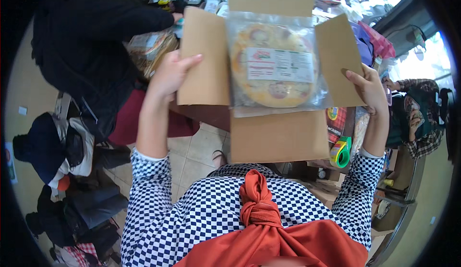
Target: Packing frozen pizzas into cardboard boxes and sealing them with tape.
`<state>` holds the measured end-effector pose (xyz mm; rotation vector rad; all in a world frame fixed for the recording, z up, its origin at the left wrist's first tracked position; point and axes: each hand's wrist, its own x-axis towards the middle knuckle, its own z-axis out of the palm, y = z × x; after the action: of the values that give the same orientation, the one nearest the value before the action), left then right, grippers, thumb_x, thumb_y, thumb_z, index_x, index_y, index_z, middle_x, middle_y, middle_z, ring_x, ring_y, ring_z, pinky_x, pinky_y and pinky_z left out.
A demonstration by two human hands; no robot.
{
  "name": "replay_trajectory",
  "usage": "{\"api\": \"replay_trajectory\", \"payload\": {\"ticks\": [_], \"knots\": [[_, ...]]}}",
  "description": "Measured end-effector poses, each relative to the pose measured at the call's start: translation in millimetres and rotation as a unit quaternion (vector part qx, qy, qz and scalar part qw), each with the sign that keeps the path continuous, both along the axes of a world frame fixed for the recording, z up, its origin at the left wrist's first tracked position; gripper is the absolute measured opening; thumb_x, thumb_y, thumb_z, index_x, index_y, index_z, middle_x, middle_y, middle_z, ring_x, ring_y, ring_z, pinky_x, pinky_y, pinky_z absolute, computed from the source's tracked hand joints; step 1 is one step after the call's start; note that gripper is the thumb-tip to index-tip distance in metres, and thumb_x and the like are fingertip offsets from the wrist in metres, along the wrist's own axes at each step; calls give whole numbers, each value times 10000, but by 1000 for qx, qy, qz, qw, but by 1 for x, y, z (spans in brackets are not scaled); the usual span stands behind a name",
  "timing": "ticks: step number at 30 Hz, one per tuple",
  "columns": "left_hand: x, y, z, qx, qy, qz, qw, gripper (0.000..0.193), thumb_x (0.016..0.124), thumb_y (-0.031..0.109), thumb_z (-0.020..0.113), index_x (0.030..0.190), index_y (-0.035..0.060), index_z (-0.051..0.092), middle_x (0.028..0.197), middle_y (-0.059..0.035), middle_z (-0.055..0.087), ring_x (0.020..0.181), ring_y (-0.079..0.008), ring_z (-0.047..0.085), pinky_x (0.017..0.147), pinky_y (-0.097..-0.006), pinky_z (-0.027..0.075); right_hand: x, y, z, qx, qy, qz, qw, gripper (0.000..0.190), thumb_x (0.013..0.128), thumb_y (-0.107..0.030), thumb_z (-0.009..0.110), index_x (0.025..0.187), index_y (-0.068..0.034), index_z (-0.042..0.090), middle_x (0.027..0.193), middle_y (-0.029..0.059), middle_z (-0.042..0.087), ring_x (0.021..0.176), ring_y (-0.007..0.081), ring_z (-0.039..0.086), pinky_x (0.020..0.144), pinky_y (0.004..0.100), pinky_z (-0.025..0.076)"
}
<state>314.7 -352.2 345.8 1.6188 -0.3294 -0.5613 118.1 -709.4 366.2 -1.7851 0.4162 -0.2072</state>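
Observation:
An open cardboard box (pixel 279 137) is held up before my chest, its flaps spread outward. My left hand (pixel 173 73) grips the left flap, thumb on its inner face. At the other side my right hand (pixel 368 86) holds the right flap, with the thumb on top. Inside the box opening lies a pizza in a clear plastic bag (pixel 275 90), with a printed white label across its middle. Round reddish slices and pale cheese show through the plastic. The bag hides the inside of the box and anything beneath it.
A person in dark clothes (pixel 93 36) reaches over the cluttered table at left, near a stack of packaged goods (pixel 155 49). A green tape dispenser (pixel 340 152) sits below my right forearm. Another person in a plaid sleeve (pixel 425 144) is at far right. Bags (pixel 57 148) hang at left.

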Motion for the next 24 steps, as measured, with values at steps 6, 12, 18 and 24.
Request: {"api": "replay_trajectory", "payload": {"ticks": [6,12,18,24], "knots": [[-17,107,-20,55,12,126,990,226,822,128,562,954,-55,580,849,-106,640,665,-143,616,618,-268,486,52,83,-38,-24,29,79,996,282,813,-62,586,1064,61,547,942,66,617,794,102,578,704,236,456],[-16,142,-102,115,7,156,981,361,798,159,605,1082,-52,531,1021,-140,605,800,-175,614,671,-295,488,75,90,-121,65,81,94,990,353,816,-79,582,1134,54,503,975,135,621,855,196,607,736,303,481],[-45,69,-82,504,-494,79,704,705,758,404,614,1318,76,341,1390,-185,272,1269,-377,247,994,-536,235,87,146,-104,-583,-174,44,792,473,845,-170,523,1280,-38,390,1286,182,428,1195,366,390,1001,438,294],[-31,19,-130,408,-459,-39,788,819,725,604,549,1391,244,236,1458,-153,103,1329,-389,80,1049,-533,103,141,199,-162,-518,-79,185,831,494,880,-478,371,1337,-295,347,1455,72,178,1311,434,111,1056,531,80]]}}
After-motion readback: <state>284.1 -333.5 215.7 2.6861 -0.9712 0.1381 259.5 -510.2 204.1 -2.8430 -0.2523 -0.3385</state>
